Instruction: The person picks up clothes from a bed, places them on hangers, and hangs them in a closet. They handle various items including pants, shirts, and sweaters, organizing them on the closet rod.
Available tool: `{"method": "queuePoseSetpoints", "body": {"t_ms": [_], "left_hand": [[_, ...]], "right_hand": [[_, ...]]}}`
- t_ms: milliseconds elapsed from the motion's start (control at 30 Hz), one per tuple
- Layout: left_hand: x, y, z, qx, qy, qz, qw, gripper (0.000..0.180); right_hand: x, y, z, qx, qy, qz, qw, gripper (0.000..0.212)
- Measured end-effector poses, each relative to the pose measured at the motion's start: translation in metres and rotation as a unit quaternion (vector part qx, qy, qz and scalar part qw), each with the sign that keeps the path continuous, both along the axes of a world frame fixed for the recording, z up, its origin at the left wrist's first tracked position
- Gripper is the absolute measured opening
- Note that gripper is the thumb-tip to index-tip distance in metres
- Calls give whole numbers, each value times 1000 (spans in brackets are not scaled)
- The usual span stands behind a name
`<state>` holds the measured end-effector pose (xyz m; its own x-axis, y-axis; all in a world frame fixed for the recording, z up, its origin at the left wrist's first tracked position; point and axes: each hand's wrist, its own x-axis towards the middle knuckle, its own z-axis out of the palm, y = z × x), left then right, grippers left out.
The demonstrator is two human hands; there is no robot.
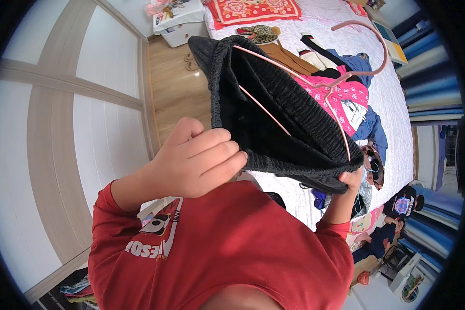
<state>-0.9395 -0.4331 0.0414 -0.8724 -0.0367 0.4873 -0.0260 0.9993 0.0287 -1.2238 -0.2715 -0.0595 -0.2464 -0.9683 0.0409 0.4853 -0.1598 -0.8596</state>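
Note:
A black garment with a gathered elastic waistband is held up in front of my chest, its opening facing me. Inside that opening sits a pink hanger, its hook sticking out beyond the far edge. My left hand has its fingers curled at the near left edge of the waistband, the thumb hidden. At the right corner my right hand grips the garment, and most of its fingers are behind the cloth. The garment's lower part is mostly out of sight.
A bed with a white quilt lies beyond, strewn with a pink garment, blue clothes and brown trousers. A sliding-door wardrobe stands left, a white storage box far left. Another person is at the right.

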Motion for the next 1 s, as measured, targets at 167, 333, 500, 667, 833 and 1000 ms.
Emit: {"method": "queuePoseSetpoints", "body": {"t_ms": [167,333,500,667,833,1000], "left_hand": [[38,7,10,-56,24,54,997,15],[76,-8,30,-52,-49,177,982,21],[104,-17,44,5,-90,163,982,23],[122,-28,37,23,85,192,977,31],[145,-26,9,253,-113,272,922,21],[154,2,10,185,59,310,931,11]], "right_hand": [[28,-21,19,-2,-12,47,999,75],[58,-39,38,-40,-14,124,991,75],[71,-58,42,-48,-32,195,979,76],[82,-62,47,-59,61,267,960,52],[85,-71,48,-192,182,468,843,21],[93,-66,40,-140,476,226,838,17]]}}
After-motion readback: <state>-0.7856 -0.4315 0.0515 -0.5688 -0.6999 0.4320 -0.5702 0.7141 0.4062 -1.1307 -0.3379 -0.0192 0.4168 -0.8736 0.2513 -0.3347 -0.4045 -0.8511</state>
